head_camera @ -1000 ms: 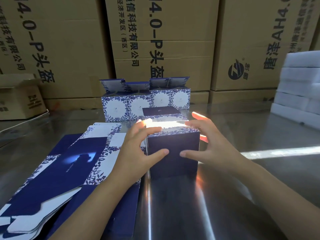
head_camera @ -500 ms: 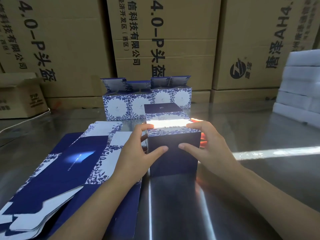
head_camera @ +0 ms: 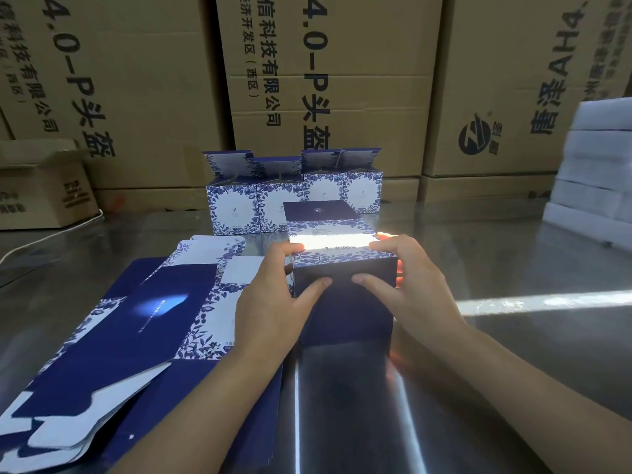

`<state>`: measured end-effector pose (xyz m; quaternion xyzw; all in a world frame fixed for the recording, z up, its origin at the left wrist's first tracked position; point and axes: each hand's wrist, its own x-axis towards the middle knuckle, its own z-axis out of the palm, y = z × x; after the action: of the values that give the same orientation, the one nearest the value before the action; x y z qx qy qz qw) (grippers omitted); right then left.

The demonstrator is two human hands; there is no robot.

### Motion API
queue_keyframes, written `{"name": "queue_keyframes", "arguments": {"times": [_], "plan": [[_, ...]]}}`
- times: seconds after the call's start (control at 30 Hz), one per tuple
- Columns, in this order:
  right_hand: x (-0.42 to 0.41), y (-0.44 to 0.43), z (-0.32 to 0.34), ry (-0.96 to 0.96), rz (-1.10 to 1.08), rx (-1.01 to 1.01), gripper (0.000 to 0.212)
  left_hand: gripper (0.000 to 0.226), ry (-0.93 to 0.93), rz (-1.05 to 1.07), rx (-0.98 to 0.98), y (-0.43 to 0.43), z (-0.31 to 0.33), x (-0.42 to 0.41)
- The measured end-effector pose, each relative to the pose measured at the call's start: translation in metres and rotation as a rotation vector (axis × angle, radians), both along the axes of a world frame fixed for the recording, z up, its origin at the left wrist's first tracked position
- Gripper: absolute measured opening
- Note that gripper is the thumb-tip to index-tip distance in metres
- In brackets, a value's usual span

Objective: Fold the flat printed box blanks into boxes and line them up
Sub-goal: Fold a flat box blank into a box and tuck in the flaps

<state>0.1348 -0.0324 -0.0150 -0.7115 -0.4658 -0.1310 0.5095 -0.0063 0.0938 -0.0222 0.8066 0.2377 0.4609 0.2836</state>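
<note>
A dark blue box with a white floral top stands on the metal table in the middle. My left hand grips its left side, thumb on the front face and fingers over the top edge. On the other side, my right hand holds it the same way. Its lid flap lies open toward the back. A pile of flat blue-and-white blanks lies at the left. A row of folded floral boxes with raised lids stands behind.
Large brown cartons form a wall at the back. A small open carton sits at the far left, with a white cable beside it. White foam blocks are stacked at the right.
Both hands have closed in on the box, fingers curling over its top edges and thumbs moving nearer each other on the front face. The box stays in place.
</note>
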Motion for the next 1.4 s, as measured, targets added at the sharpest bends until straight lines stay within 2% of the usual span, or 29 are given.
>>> {"name": "queue_keyframes", "arguments": {"times": [0.6,1.0,1.07,1.17,1.27,1.33,1.4], "plan": [[-0.012,0.008,0.002,-0.062,-0.167,-0.058,0.036,0.044,0.023,0.19,0.075,-0.003,0.0,0.006],[-0.006,0.006,0.007,-0.106,-0.182,-0.112,0.038,0.042,0.03,0.06,0.004,0.003,0.002,0.002],[-0.004,0.002,0.009,-0.089,-0.154,-0.119,0.039,0.04,0.032,0.026,0.011,0.004,0.003,0.001],[-0.004,-0.001,0.009,0.027,-0.082,-0.088,0.03,0.054,0.003,-0.01,-0.003,0.002,0.001,0.002],[-0.004,0.0,0.009,0.197,0.001,-0.011,0.02,0.045,-0.014,-0.04,-0.073,0.002,0.001,0.003],[-0.003,0.001,0.008,0.252,0.037,0.004,0.024,0.041,-0.031,-0.063,-0.114,0.004,0.002,0.003],[-0.002,0.0,0.006,0.223,0.053,-0.021,0.032,0.027,-0.053,-0.075,-0.153,0.005,0.003,0.002]]}}
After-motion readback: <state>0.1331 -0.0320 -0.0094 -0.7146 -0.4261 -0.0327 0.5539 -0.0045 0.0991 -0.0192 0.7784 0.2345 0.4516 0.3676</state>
